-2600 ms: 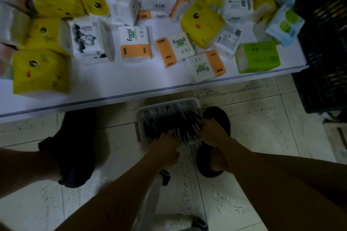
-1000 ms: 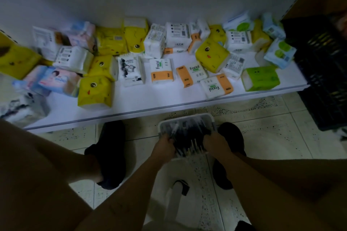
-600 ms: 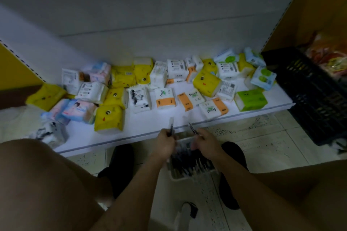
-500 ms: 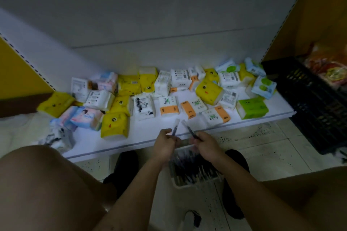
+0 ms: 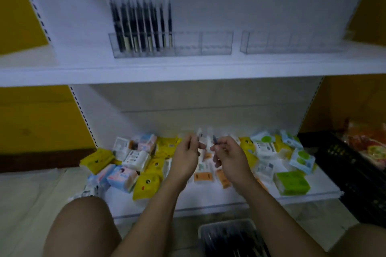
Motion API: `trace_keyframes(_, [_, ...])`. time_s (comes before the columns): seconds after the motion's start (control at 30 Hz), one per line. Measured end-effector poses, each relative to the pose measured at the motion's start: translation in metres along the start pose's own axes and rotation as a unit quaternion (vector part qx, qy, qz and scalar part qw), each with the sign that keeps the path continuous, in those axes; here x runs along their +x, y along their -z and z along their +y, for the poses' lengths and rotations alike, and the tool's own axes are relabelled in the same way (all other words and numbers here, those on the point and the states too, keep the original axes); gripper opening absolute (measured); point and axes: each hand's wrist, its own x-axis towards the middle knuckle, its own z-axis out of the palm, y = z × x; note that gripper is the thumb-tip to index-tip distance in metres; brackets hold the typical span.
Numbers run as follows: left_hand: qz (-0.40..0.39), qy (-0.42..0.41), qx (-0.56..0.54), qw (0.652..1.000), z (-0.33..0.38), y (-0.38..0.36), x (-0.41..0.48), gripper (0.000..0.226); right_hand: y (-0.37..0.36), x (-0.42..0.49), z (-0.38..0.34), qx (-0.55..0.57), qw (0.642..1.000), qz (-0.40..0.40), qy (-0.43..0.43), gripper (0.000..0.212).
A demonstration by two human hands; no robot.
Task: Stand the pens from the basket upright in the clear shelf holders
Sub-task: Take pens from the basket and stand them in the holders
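My left hand [image 5: 187, 153] and my right hand [image 5: 228, 155] are raised side by side in front of the lower shelf, each pinching a pen; the pens are blurred. The pen in my left hand [image 5: 199, 133] and the pen in my right hand [image 5: 214, 139] point up. A white basket [image 5: 201, 232] with several dark pens lies on the floor at the bottom. On the upper shelf a clear holder [image 5: 216, 44] has several pens [image 5: 142, 21] standing upright in its left part. A second clear holder [image 5: 288, 43] stands to its right.
The lower shelf [image 5: 208, 204] carries several tissue packs [image 5: 146, 185] in yellow, white, green and orange. A black crate [image 5: 344, 165] stands at the right. My bare knees [image 5: 83, 227] are low at both sides. Yellow panels flank the white shelving.
My hands lifted from the basket, each with a pen, and rose toward the upper shelf. The view tilted up, showing the clear holders.
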Motion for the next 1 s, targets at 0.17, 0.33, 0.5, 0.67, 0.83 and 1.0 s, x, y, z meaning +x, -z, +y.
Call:
trace_keyframes(0.17, [0.011,-0.111,-0.031,0.993,0.067,0.023,0.003,0.015,-0.003,0.006,-0.07,-0.017,0.992,0.024,0.121,0.022])
trace_keyframes(0.33, [0.013,-0.119,-0.099,0.988,0.125,0.043,0.013,0.005,-0.004,0.015,-0.123,0.019,0.984,0.033,0.172,0.012])
trace_keyframes(0.5, [0.039,-0.166,-0.037,0.985,0.178,0.069,0.035,0.009,-0.004,0.039,-0.169,0.013,0.977,0.038,0.209,0.012])
trace_keyframes(0.67, [0.018,-0.215,-0.003,0.976,0.226,0.095,0.057,0.03,-0.007,0.068,-0.214,0.007,0.969,0.033,0.245,0.003])
trace_keyframes(0.83, [0.053,-0.278,0.048,0.958,0.26,0.114,0.088,0.037,-0.02,0.107,-0.246,0.035,0.965,0.03,0.259,0.036])
trace_keyframes(1.0, [0.091,-0.311,0.097,0.941,0.282,0.123,0.12,0.032,-0.032,0.143,-0.269,0.013,0.954,0.016,0.298,0.062])
